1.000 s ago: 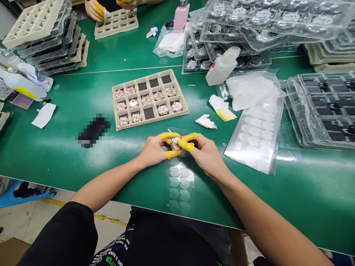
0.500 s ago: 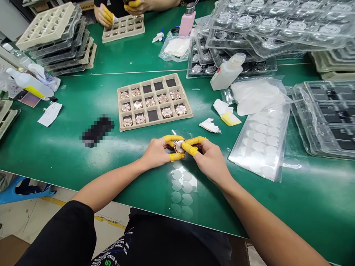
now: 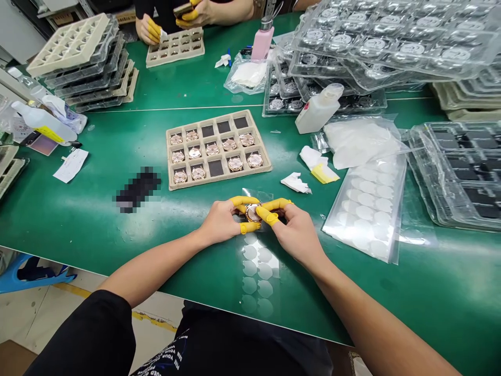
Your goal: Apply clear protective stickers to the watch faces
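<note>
Between my two hands is a rose-gold watch head (image 3: 252, 212), its round face turned up. My left hand (image 3: 224, 219) grips its left side with thumb and fingers in yellow finger cots. From the right, my right hand (image 3: 291, 222) holds it too, with the yellow-covered thumb lying on the face. Below the hands a clear sheet of round film stickers (image 3: 257, 277) lies on the green table (image 3: 188, 282). Beyond them sits a beige tray (image 3: 219, 180) with several similar watch heads in its compartments; some compartments show only a dark bottom.
Crumpled white wipes (image 3: 296, 183) and a bag of round stickers (image 3: 362, 214) lie to the right, near a white squeeze bottle (image 3: 317, 112) and clear plastic trays (image 3: 462, 172). Stacked trays (image 3: 86, 62) stand far left. Across the table a co-worker's hands (image 3: 191, 13) hold a dark object.
The view has tilted slightly, so most things appear a little lower. Both hands keep hold of the watch head, with hardly any movement.
</note>
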A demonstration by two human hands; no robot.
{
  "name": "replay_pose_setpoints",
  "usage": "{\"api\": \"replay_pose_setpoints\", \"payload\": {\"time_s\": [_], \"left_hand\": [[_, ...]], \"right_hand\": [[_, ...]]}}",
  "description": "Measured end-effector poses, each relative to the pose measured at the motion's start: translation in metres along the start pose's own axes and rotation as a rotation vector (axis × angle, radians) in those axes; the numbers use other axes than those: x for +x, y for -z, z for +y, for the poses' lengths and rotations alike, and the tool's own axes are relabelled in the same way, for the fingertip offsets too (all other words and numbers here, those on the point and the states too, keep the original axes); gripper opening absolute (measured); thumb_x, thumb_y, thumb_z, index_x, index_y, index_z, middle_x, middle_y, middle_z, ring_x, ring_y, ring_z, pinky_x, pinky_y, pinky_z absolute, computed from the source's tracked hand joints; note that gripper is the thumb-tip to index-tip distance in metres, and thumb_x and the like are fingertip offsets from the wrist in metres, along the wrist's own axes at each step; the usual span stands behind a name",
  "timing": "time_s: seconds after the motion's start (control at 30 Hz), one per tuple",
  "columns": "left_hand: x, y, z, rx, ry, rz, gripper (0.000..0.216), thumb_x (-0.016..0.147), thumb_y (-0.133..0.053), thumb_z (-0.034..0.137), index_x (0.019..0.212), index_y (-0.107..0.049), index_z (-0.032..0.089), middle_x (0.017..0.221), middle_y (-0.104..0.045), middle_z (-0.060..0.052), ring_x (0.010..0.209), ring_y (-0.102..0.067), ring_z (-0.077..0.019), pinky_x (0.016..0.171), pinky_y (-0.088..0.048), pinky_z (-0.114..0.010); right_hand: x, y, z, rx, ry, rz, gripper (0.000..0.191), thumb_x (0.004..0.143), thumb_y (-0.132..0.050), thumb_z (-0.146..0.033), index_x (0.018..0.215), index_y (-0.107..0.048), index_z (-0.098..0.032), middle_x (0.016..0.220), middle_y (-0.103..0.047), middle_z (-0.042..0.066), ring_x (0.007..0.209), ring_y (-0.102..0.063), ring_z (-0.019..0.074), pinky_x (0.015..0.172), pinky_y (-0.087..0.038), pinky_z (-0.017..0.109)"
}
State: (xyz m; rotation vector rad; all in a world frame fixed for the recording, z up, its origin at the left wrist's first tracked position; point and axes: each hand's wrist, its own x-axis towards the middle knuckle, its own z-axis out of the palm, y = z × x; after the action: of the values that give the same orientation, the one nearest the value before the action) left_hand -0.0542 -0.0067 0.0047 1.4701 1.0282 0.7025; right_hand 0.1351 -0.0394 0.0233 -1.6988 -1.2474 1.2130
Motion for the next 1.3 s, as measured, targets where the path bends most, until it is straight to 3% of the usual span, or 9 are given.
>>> {"api": "replay_pose_setpoints", "payload": {"time_s": [0.3, 0.43, 0.53, 0.63, 0.7, 0.77, 0.9, 1.1, 1.3], "left_hand": [[-0.001, -0.001, 0.0, 0.027, -0.002, 0.015, 0.062, 0.071, -0.093, 0.035, 0.128, -0.076, 0.02, 0.103, -0.082, -0.006, 0.092, -0.077, -0.0191, 0.094, -0.064, -0.033], [-0.002, -0.001, -0.001, 0.03, -0.03, 0.043, 0.058, 0.071, -0.091, 0.031, 0.126, -0.077, 0.021, 0.111, -0.081, -0.006, 0.09, -0.075, -0.017, 0.095, -0.063, -0.033], [-0.003, -0.002, -0.001, 0.032, -0.031, 0.051, 0.056, 0.07, -0.09, 0.029, 0.125, -0.077, 0.021, 0.113, -0.081, -0.006, 0.091, -0.075, -0.0166, 0.098, -0.063, -0.034], [-0.003, -0.002, -0.001, 0.043, -0.028, 0.054, 0.057, 0.071, -0.09, 0.029, 0.126, -0.077, 0.021, 0.115, -0.081, -0.006, 0.092, -0.076, -0.017, 0.097, -0.063, -0.033], [-0.004, -0.002, -0.001, 0.052, -0.034, 0.056, 0.057, 0.071, -0.09, 0.03, 0.126, -0.077, 0.022, 0.117, -0.081, -0.006, 0.095, -0.077, -0.0181, 0.097, -0.064, -0.033], [-0.004, -0.003, -0.001, 0.063, -0.04, 0.06, 0.056, 0.072, -0.09, 0.032, 0.126, -0.077, 0.022, 0.116, -0.081, -0.006, 0.096, -0.077, -0.019, 0.097, -0.064, -0.034], [-0.003, -0.003, -0.001, 0.079, -0.043, 0.055, 0.056, 0.072, -0.09, 0.033, 0.126, -0.077, 0.023, 0.109, -0.082, -0.005, 0.093, -0.077, -0.0193, 0.098, -0.063, -0.036], [-0.003, -0.002, -0.002, 0.045, -0.049, 0.059, 0.058, 0.071, -0.09, 0.03, 0.127, -0.076, 0.022, 0.102, -0.082, -0.004, 0.087, -0.075, -0.0172, 0.093, -0.064, -0.033], [-0.002, -0.001, -0.002, 0.03, -0.011, 0.04, 0.06, 0.07, -0.09, 0.031, 0.128, -0.076, 0.021, 0.1, -0.082, -0.004, 0.085, -0.076, -0.0163, 0.088, -0.065, -0.031]], "right_hand": [[0.003, 0.0, 0.006, 0.027, 0.057, 0.039, 0.048, 0.079, -0.075, -0.065, 0.098, -0.073, -0.022, 0.105, -0.078, 0.009, 0.096, -0.069, 0.0256, 0.092, -0.055, 0.046], [0.013, 0.01, 0.011, 0.134, 0.14, 0.217, 0.049, 0.088, -0.07, -0.065, 0.114, -0.067, -0.024, 0.116, -0.074, 0.008, 0.1, -0.069, 0.0212, 0.086, -0.055, 0.038], [0.019, 0.025, 0.011, 0.119, 0.179, 0.301, 0.04, 0.095, -0.062, -0.064, 0.094, -0.066, -0.023, 0.097, -0.069, 0.005, 0.081, -0.063, 0.0174, 0.071, -0.051, 0.033], [0.026, 0.044, 0.014, -0.096, 0.269, 0.344, 0.036, 0.097, -0.058, -0.055, 0.083, -0.065, -0.022, 0.097, -0.065, 0.007, 0.083, -0.061, 0.0194, 0.078, -0.053, 0.039], [0.036, 0.055, 0.019, -0.343, 0.326, 0.411, 0.027, 0.092, -0.062, -0.046, 0.096, -0.069, -0.021, 0.113, -0.065, 0.013, 0.095, -0.062, 0.0251, 0.091, -0.054, 0.047], [0.052, 0.063, 0.027, -0.568, 0.34, 0.491, 0.034, 0.087, -0.063, -0.04, 0.112, -0.071, -0.017, 0.127, -0.061, 0.019, 0.111, -0.059, 0.0329, 0.102, -0.05, 0.056], [0.086, 0.069, 0.042, -0.76, 0.263, 0.544, 0.04, 0.084, -0.058, -0.031, 0.115, -0.072, -0.01, 0.132, -0.059, 0.025, 0.129, -0.05, 0.0433, 0.11, -0.043, 0.064], [0.091, 0.082, 0.036, -0.737, 0.072, 0.517, 0.043, 0.073, -0.067, -0.02, 0.114, -0.07, -0.009, 0.118, -0.06, 0.024, 0.113, -0.06, 0.0395, 0.104, -0.046, 0.058], [0.073, 0.105, 0.017, -0.706, -0.082, 0.399, 0.014, 0.076, -0.07, -0.018, 0.084, -0.059, -0.019, 0.095, -0.067, 0.016, 0.098, -0.064, 0.0327, 0.092, -0.047, 0.049]]}}
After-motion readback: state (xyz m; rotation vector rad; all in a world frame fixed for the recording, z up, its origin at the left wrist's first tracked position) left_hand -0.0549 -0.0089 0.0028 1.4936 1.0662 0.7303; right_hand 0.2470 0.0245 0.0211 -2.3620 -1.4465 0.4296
